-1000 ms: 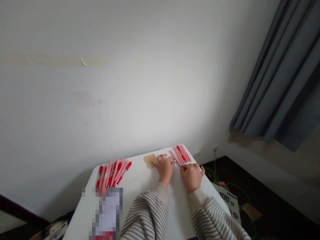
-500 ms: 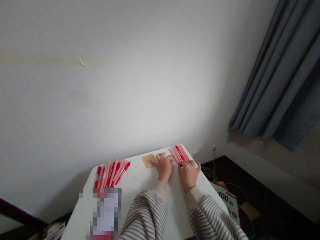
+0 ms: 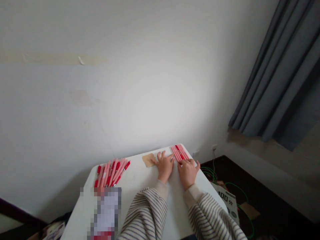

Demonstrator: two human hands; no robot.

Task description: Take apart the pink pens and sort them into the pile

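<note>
A row of pink and red pens [image 3: 179, 152] lies side by side at the far right corner of the white table [image 3: 150, 186]. My left hand [image 3: 165, 166] is beside the row's left edge, fingers spread, thumb side nearest the pens. My right hand [image 3: 188, 173] rests at the pens' near ends, its fingers bent and its little finger sticking out to the right. Its palm side is hidden. Just left of my left hand is a flat tan piece [image 3: 148, 160], touched or overlapped by an outstretched finger.
A looser pile of pink and red pens [image 3: 110, 173] lies at the table's far left, above a pixelated patch. The wall [image 3: 140, 100] runs behind the table. Right of it, green cables [image 3: 210, 172] and a printed bag [image 3: 226, 196] are on the floor below a grey curtain [image 3: 275, 83].
The pens at the right have been drawn closer together, their left edge shifted rightward. Both hands stay nearly in place. The left pile looks the same.
</note>
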